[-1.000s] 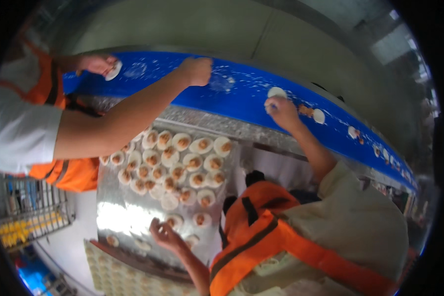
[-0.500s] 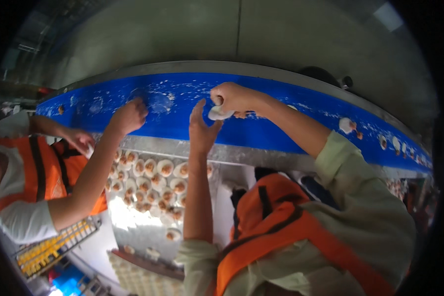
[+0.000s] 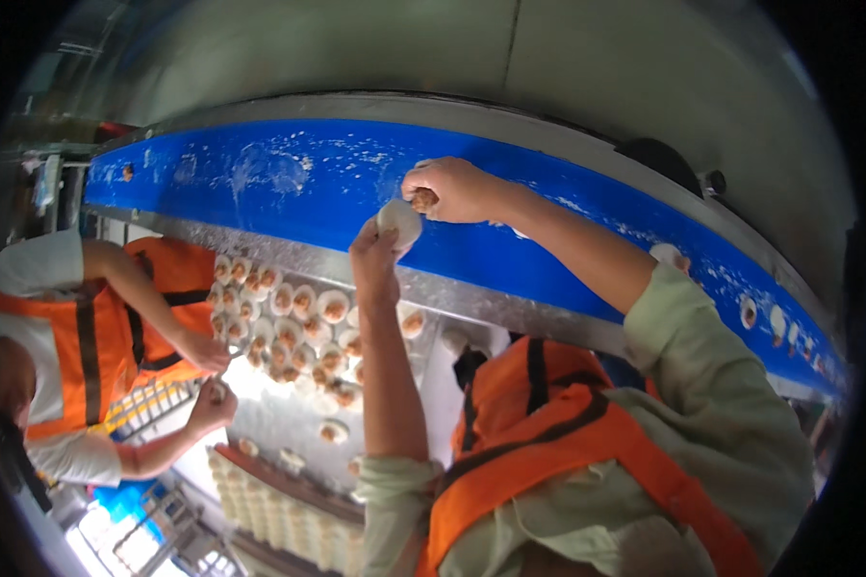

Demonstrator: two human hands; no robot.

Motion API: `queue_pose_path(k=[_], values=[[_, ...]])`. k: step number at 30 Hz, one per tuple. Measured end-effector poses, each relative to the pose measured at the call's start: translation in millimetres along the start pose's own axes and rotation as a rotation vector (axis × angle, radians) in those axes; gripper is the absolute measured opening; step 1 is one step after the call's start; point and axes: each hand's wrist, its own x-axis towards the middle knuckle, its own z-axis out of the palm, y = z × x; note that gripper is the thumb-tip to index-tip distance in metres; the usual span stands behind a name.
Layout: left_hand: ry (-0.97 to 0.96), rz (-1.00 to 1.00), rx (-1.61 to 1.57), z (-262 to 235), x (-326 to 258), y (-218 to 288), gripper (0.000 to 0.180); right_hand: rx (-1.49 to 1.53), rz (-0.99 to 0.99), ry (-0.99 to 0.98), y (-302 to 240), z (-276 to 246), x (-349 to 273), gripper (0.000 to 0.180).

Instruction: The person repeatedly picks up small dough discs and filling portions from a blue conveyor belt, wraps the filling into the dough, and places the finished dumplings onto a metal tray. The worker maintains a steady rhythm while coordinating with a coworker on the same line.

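Observation:
My left hand [image 3: 373, 258] is raised over the near edge of the blue conveyor belt [image 3: 289, 178] and pinches a pale flat dough round [image 3: 400, 221] at its fingertips. My right hand [image 3: 457, 188] is just above and to the right of it, almost touching, and grips a small brown lump of filling [image 3: 422, 200] against the dough round. Both forearms come up from my orange vest and pale green sleeves at the lower right.
A metal tray [image 3: 279, 428] below the belt carries several dough rounds topped with filling [image 3: 303, 303]. A co-worker in an orange vest [image 3: 106, 337] stands at the left, with hands [image 3: 209, 380] by the tray. More dough pieces [image 3: 749, 310] ride the belt at the right.
My left hand has taken up the dough round and met my right hand above the belt. The co-worker's hands have drawn back from the belt down to the tray.

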Motion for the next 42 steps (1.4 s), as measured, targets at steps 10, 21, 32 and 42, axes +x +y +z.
queue_pose_path(k=[10, 21, 32, 42], values=[[-0.079, 0.052, -0.302, 36, -17, -25, 0.036, -0.152, 0.07, 0.023, 24, -39, -26, 0.048], [0.116, 0.176, -0.767, -12, -118, -93, 0.028, -0.087, 0.193, -0.001, 44, -41, -79, 0.014], [0.394, 0.2, -0.688, -25, -223, -127, 0.035, 0.248, 0.117, 0.052, 60, -53, -96, 0.018], [0.613, 0.253, -0.669, -42, -322, -164, 0.025, -0.16, -0.023, 0.196, 139, 5, -72, 0.028]])
